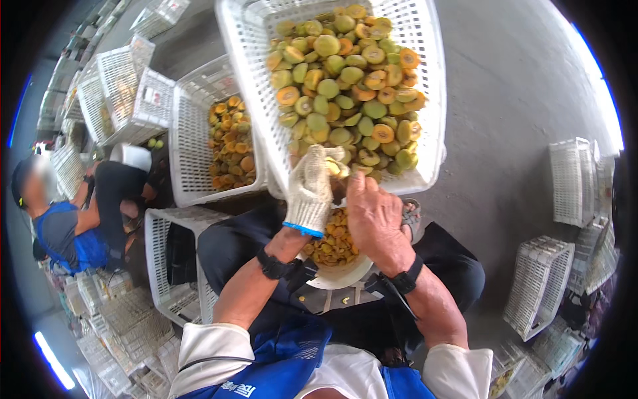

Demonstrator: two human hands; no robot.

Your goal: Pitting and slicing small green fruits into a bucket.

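Observation:
My left hand [310, 187], in a knitted white glove with a blue cuff, grips a cut yellow-green fruit piece [337, 168], apparently apricot. Close beside it, my bare right hand [376, 214] has its fingers curled toward the fruit. Whether those fingers hold a small tool is hidden. Both hands are over the near edge of a white plastic crate [429, 99] full of green and orange halved fruit [349, 90]. Below them, between my knees, a pale round tub [334, 283] holds small yellow-orange pieces [335, 242].
To the left, another white crate [187, 149] contains orange fruit halves [232, 149]. A crate lying on its side [159, 269] is by my left knee. A seated person [75, 224] works at far left near stacked crates [114, 90]. More crates [541, 284] stand at right.

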